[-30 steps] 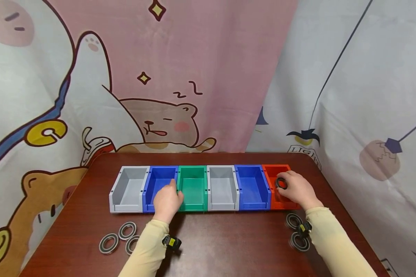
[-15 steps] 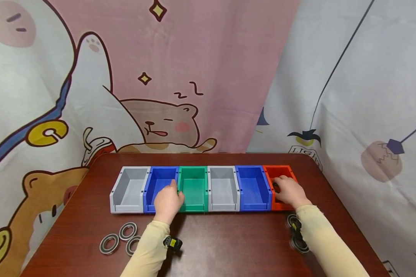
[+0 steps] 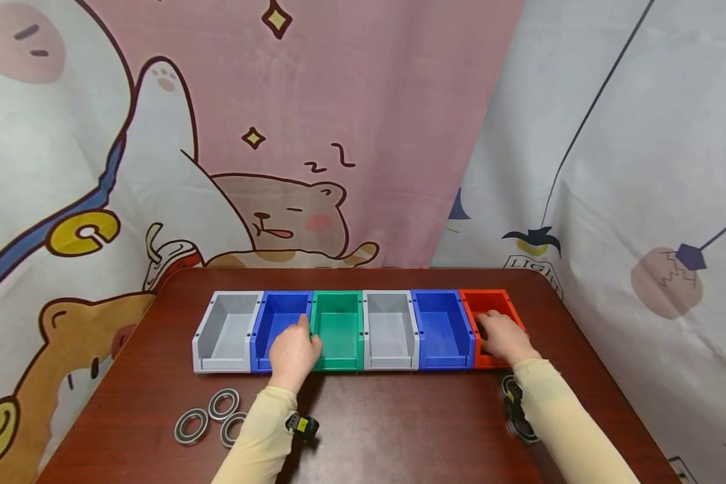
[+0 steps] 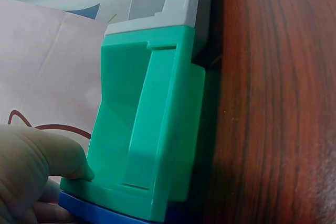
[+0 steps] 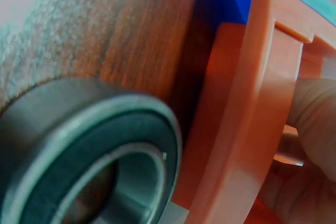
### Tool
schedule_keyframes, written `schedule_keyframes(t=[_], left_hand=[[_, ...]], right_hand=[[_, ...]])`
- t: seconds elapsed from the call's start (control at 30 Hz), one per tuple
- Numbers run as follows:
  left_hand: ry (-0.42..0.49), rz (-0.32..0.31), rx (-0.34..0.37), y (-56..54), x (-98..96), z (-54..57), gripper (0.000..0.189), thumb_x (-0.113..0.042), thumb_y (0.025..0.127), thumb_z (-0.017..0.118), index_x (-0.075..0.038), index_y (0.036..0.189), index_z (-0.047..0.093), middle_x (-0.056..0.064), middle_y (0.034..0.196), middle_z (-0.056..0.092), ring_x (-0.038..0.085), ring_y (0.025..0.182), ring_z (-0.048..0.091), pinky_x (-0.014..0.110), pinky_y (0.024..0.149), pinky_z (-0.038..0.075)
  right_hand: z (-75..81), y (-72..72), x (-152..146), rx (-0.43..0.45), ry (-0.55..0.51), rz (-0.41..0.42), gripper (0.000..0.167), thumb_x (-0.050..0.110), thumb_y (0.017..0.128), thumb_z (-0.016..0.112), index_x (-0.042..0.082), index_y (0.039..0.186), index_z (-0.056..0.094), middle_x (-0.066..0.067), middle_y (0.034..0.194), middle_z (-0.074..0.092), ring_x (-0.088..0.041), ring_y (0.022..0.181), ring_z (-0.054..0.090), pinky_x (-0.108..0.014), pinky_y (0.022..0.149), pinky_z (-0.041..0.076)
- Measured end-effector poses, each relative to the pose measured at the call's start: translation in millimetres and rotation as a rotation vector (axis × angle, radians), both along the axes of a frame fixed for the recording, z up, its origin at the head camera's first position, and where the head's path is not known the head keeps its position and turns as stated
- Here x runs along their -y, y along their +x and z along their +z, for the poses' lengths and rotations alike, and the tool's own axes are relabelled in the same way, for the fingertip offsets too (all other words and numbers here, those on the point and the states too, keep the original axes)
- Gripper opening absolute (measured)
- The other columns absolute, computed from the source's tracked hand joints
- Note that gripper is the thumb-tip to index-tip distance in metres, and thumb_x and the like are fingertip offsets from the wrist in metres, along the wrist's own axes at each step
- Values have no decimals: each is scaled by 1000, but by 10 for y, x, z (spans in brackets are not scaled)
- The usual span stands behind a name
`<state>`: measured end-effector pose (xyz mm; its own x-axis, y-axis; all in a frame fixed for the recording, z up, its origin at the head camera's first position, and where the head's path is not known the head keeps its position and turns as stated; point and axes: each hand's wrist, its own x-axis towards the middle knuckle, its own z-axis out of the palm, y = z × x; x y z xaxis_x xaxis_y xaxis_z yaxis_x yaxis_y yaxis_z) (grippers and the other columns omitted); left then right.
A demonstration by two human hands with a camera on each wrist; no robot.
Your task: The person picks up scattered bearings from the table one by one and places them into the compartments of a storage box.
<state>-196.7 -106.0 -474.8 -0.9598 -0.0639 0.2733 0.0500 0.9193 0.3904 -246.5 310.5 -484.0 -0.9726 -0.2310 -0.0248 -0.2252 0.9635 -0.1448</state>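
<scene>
My right hand [image 3: 503,336] is down inside the red bin [image 3: 480,299] at the right end of the row, holding a ball bearing [image 3: 481,330]. In the right wrist view, a shiny edge of that bearing shows between thumb and fingers; the rest is hidden. My left hand [image 3: 293,354] grips the adjoining walls of the left blue bin [image 3: 267,336] and the green bin [image 3: 337,364]. Its thumb presses the green bin's rim in the left wrist view, with other fingers on the blue side.
Several bearings [image 3: 191,426] lie at the table's left, one partly behind the left sleeve. Others [image 3: 523,430] lie under the right forearm; one bearing [image 5: 94,145] looms close in the right wrist view. Grey bins [image 3: 390,361] and another blue bin [image 3: 441,361] complete the row. A printed curtain hangs behind.
My right hand has moved left and lower into the red bin with the bearing, and its forearm now covers more of the bearings on the table. The left hand keeps its place.
</scene>
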Motion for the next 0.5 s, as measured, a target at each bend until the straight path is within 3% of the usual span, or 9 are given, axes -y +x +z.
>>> schedule_keyframes(t=[0.2,0.5], left_hand=[[-5,-6,-3,-1,3,-10,49,-16,83,69,10,124,61,21,78,66,33,59,61,44,47,46],[2,-3,10,-13,11,-16,51,-16,84,68,9,127,60,20,77,66,31,56,60,43,45,45]], right_hand=[[64,34,-14,23,-43,-11,49,10,82,76,-7,126,60,-28,118,60,-44,107,58,-58,91,47],[399,279,-88,-28,-180,0,47,19,84,76,-1,125,65,-23,121,64,-44,111,59,-61,92,45]])
